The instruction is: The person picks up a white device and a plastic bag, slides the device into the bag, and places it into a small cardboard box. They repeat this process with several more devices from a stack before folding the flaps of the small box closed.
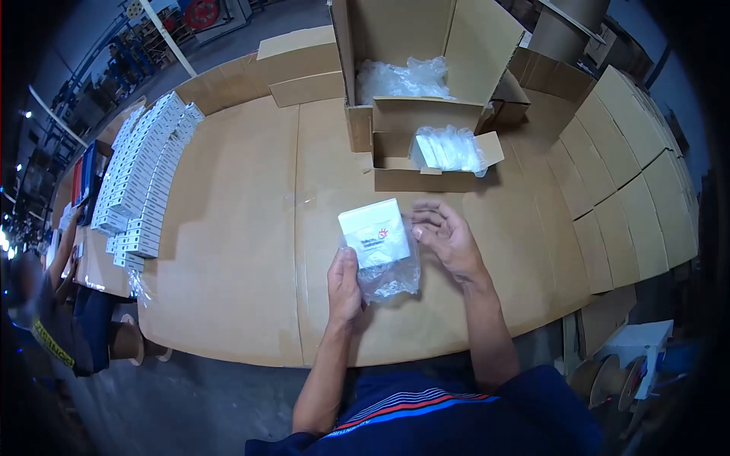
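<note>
A flat white box (374, 232) with a small red mark and dark print sits partly inside a clear plastic bag (391, 280). My left hand (345, 287) grips the lower left of the bag and box, thumb on top. My right hand (449, 239) is just right of the bag, fingers bent and apart, with nothing visible in it. Beyond them, a small open carton (411, 181) holds several white pieces in clear plastic (449, 150). Behind it stands a large open carton (411, 30) with more clear plastic wrap inside.
Many small white boxes (144, 175) are stacked at the left of the cardboard-covered table (236, 251). Brown cartons (631, 182) are piled at the right. A co-worker (61, 304) is at the far left edge. Spools (608, 380) stand at the lower right.
</note>
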